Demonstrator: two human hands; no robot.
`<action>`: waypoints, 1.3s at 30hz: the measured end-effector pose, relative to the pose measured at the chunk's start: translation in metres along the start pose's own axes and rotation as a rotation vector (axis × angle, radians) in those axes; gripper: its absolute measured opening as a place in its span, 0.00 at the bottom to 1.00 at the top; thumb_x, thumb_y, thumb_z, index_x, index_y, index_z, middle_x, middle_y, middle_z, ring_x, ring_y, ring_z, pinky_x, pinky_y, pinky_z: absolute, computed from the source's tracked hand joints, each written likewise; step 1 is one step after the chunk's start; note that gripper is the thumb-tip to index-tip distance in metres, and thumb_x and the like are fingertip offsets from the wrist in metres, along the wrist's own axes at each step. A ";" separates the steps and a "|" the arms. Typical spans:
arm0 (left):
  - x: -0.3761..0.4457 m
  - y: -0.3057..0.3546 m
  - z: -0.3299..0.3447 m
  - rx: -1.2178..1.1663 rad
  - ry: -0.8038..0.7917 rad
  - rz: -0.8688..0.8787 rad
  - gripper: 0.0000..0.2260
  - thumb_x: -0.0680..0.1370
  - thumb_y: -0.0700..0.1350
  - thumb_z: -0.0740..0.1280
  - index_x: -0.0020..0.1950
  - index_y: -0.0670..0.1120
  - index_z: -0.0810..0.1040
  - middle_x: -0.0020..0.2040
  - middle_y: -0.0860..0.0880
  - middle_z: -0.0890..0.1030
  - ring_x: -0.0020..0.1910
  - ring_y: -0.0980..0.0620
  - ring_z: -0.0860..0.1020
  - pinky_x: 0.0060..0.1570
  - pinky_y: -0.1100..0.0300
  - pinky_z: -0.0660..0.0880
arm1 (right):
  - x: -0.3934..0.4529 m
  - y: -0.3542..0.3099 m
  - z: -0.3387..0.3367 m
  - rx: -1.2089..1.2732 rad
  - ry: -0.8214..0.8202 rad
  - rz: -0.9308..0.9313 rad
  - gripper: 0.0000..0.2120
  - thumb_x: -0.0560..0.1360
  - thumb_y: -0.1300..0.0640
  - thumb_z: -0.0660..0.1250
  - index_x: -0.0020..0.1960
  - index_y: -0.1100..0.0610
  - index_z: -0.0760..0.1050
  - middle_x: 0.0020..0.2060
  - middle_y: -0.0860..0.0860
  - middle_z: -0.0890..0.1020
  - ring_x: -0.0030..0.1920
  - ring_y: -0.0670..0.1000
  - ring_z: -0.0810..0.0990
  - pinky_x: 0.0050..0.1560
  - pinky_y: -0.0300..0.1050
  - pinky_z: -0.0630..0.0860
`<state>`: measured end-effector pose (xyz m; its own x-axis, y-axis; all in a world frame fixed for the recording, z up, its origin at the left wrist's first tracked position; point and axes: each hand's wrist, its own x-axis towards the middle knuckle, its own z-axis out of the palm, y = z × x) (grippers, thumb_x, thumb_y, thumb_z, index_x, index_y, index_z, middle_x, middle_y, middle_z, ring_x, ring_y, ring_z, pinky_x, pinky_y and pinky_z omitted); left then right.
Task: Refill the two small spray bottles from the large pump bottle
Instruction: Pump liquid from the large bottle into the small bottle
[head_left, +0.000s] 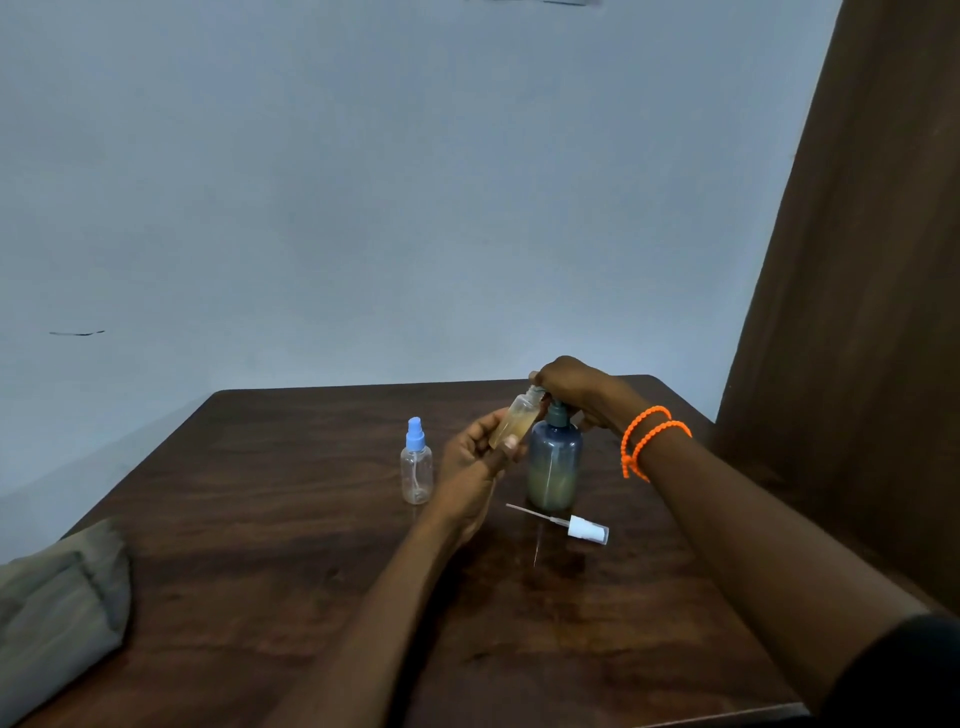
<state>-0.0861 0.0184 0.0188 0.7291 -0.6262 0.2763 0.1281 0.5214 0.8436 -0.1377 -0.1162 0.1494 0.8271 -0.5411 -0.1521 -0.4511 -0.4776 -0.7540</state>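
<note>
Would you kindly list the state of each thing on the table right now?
Open bottle: uncapped, tilted, part full, held by left hand at the pump.
Pump bottle: upright, right hand on its head.
Blue-capped bottle: upright, capped, looks empty.
White sprayer: removed, lying on table.

The left hand (475, 457) holds a small open bottle (514, 427) tilted under the pump; the right hand (571, 387) presses the big pump bottle (555, 462).

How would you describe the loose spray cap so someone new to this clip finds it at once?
On the dark wooden table, look just in front of the large blue pump bottle. The white spray cap lies on its side there with its thin dip tube pointing left, the only sprayer not fitted on a bottle.
</note>
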 end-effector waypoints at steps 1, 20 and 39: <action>0.000 0.000 -0.001 0.010 -0.001 0.002 0.20 0.72 0.40 0.73 0.64 0.43 0.79 0.59 0.44 0.85 0.60 0.47 0.82 0.59 0.55 0.78 | -0.002 0.002 0.002 0.038 0.004 0.002 0.10 0.81 0.59 0.58 0.43 0.59 0.73 0.34 0.53 0.76 0.32 0.50 0.74 0.35 0.42 0.69; 0.001 -0.001 0.000 -0.039 -0.003 -0.001 0.18 0.75 0.36 0.70 0.65 0.41 0.78 0.59 0.43 0.84 0.60 0.47 0.82 0.61 0.54 0.79 | -0.006 -0.006 -0.005 -0.053 -0.024 -0.045 0.09 0.83 0.57 0.58 0.47 0.60 0.72 0.37 0.52 0.76 0.35 0.51 0.74 0.33 0.40 0.67; -0.002 0.002 0.002 -0.014 0.012 0.006 0.15 0.77 0.34 0.69 0.63 0.42 0.79 0.59 0.43 0.84 0.60 0.46 0.82 0.60 0.54 0.79 | -0.002 0.002 0.003 0.023 0.015 0.047 0.10 0.79 0.53 0.60 0.44 0.57 0.75 0.37 0.55 0.78 0.41 0.57 0.76 0.48 0.52 0.73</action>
<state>-0.0885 0.0194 0.0203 0.7382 -0.6156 0.2758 0.1328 0.5335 0.8353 -0.1391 -0.1136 0.1464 0.8000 -0.5728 -0.1784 -0.4815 -0.4355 -0.7606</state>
